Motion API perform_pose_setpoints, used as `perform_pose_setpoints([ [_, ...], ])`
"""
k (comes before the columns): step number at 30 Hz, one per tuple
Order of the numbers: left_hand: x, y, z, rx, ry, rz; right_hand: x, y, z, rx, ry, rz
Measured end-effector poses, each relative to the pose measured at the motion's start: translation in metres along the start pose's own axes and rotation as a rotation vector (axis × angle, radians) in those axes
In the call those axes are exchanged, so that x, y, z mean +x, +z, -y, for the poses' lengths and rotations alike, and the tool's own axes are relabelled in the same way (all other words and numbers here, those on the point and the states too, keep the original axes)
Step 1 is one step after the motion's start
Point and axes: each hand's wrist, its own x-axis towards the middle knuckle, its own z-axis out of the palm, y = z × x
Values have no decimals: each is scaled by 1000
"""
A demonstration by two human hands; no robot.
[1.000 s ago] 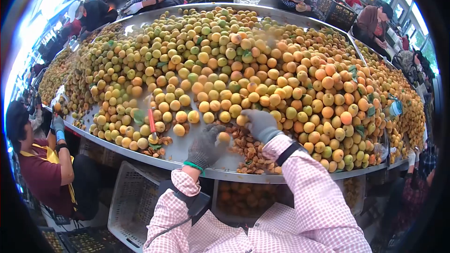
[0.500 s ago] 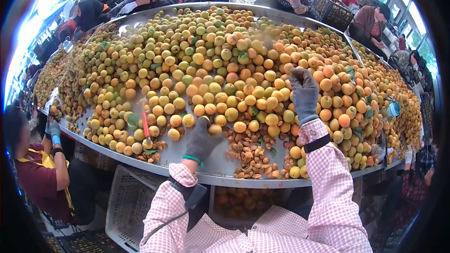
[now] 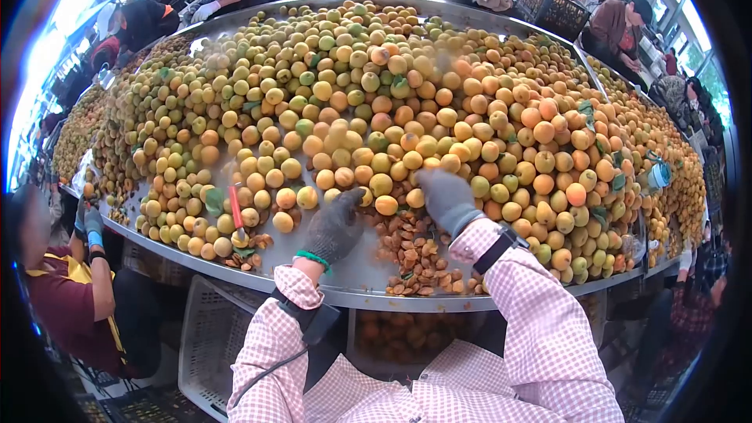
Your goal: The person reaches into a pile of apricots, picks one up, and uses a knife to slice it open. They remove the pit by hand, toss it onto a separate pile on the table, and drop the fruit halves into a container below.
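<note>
My left hand (image 3: 335, 227), in a dark grey glove, is over the bare metal near the front of the table. Its fingers curl against a yellow apricot (image 3: 366, 197) at their tips. Also gloved, my right hand (image 3: 448, 200) reaches in from the right, above a heap of brown apricot stones (image 3: 419, 254). Its fingertips are blurred, and whether anything is between them is hidden. Between the two hands lies an orange-yellow apricot (image 3: 386, 204). A large pile of yellow, orange and greenish apricots (image 3: 337, 90) spreads behind both hands.
A red-handled tool (image 3: 236, 207) stands among apricots on the left. The metal table (image 3: 368, 298) has a raised front rim. Below it are a grey crate (image 3: 205, 345) and more fruit. A blue-topped container (image 3: 659, 172) is at right. Other people sit around the table.
My right hand has come down and left from the pile to beside the stones. My left hand has shifted slightly; the blurred apricot seen at its fingers is now at their tips or replaced by another.
</note>
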Motion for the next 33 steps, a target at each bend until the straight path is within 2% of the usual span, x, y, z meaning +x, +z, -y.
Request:
perform_pose_setpoints([
  [2,1,12,13,5,57,-74,9,-1,-14,148,79,-297],
  [4,5,18,16,176,166,-190,6,1,-15,222,60,-221],
  [6,6,19,8,175,137,-115,-4,6,-1,14,-143,62],
  [7,7,20,3,172,109,-41,-6,9,9,-220,-179,97],
  [8,6,31,11,176,111,-40,-2,12,18,-218,-179,94],
  [9,4,48,29,243,202,-109,4,15,26,-213,-45,8],
  [10,2,47,22,313,293,-180,12,17,31,-204,85,-80],
  [12,-9,44,9,351,276,-173,24,17,31,-206,38,-50],
  [14,-8,40,-3,282,140,-121,30,15,31,-209,-69,17],
  [15,-9,44,-4,283,141,-127,32,18,26,-139,-96,2],
  [18,-13,53,-3,270,97,-226,22,20,32,-141,-34,20],
  [20,-21,56,-7,302,79,-80,15,17,30,-111,15,76],
  [21,-22,55,-9,303,87,-81,6,12,24,-113,-35,111],
  [22,-24,48,-15,238,94,2,-3,5,21,-115,-84,146],
  [23,-24,45,-18,171,97,85,-8,-3,19,-64,-58,36],
  [24,-21,43,-15,169,98,85,-11,-12,16,-67,-57,37],
  [26,-10,37,-16,-226,167,-93,-19,-25,8,248,-95,-49],
  [27,-6,35,-18,-367,-8,-39,-17,-17,6,290,-131,56],
  [28,1,32,-19,-369,-6,-36,-21,-5,-1,273,-323,113],
  [30,14,26,-20,-618,-67,-81,-18,25,6,71,-231,249],
  [31,15,22,-21,-517,-43,-136,-15,8,24,-55,-140,243],
  [32,15,23,-13,-514,-44,-134,-12,-4,28,-51,-140,243],
  [33,15,26,2,-375,52,-216,-8,-15,29,-66,-166,201],
])
